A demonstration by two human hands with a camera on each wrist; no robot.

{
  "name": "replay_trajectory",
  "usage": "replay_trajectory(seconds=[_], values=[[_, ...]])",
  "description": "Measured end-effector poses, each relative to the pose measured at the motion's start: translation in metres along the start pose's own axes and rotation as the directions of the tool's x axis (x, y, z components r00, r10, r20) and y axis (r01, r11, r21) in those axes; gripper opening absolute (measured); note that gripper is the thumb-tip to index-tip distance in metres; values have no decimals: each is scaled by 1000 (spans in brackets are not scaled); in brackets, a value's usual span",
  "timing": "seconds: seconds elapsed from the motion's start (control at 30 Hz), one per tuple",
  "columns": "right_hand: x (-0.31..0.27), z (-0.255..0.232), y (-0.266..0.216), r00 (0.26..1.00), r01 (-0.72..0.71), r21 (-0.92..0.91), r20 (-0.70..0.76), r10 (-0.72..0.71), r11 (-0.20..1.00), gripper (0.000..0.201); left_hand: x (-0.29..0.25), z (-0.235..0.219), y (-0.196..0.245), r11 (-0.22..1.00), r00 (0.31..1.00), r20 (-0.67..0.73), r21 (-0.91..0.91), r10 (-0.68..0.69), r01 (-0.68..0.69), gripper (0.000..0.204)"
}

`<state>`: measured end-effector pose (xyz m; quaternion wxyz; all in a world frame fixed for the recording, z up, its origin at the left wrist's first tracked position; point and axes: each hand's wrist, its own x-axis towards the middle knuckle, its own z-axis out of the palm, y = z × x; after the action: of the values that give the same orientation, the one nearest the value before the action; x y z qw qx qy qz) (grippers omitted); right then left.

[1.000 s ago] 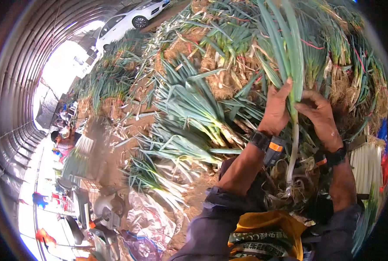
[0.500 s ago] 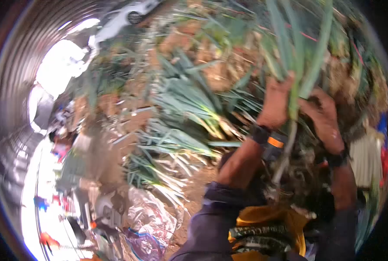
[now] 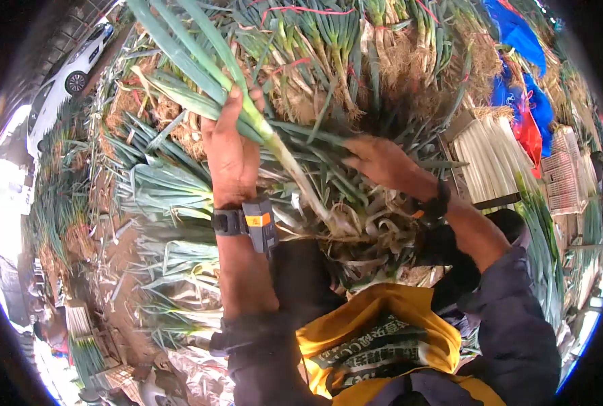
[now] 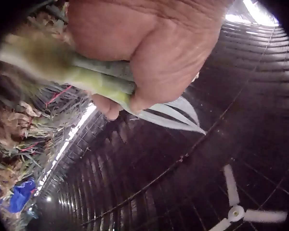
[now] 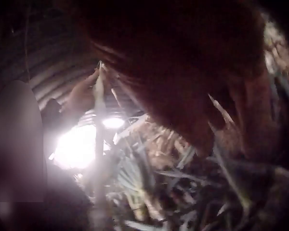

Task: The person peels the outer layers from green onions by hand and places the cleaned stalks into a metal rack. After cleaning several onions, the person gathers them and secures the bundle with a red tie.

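Observation:
My left hand (image 3: 234, 152) grips a large green onion (image 3: 294, 169) where its leaves meet the pale stalk. The green onion slants, leaves to the upper left and roots low toward the lap. The left wrist view shows the thumb and fingers closed around the green neck (image 4: 98, 84). To the right of the stalk, my right hand (image 3: 386, 162) is bent around a long green leaf (image 3: 315, 132), which shows on both sides of it. In the right wrist view that hand (image 5: 178, 72) is dark, its fingertips partly hidden.
Loose green onions (image 3: 173, 189) lie on the ground at the left. Tied bunches with shaggy roots (image 3: 396, 61) fill the back. Peeled white stalks (image 3: 487, 152) are stacked at the right, beside blue plastic (image 3: 518, 40). Peelings (image 3: 376, 237) gather below the hands; a white car (image 3: 75, 78) stands far left.
The head view has swung right. The green onion has tilted from near upright to a slant, and my right hand has drawn away from its neck, down and to the right, with a leaf.

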<state>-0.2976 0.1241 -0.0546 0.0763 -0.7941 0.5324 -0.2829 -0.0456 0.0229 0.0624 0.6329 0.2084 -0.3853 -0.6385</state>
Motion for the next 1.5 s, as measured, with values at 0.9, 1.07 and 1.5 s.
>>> replay_trajectory(seconds=[0.9,1.07,1.5], values=[[59,-51,-95,979,-135,938,77,189,320,22,6,-16,-23,956,979,29,-212,-201,203,37],[58,-57,-89,969,-189,949,138,206,252,20,10,-19,-23,941,972,61,-242,-229,237,33],[-110,54,5,711,-405,200,683,170,892,25,21,-66,10,986,969,-190,-22,160,-167,26]])
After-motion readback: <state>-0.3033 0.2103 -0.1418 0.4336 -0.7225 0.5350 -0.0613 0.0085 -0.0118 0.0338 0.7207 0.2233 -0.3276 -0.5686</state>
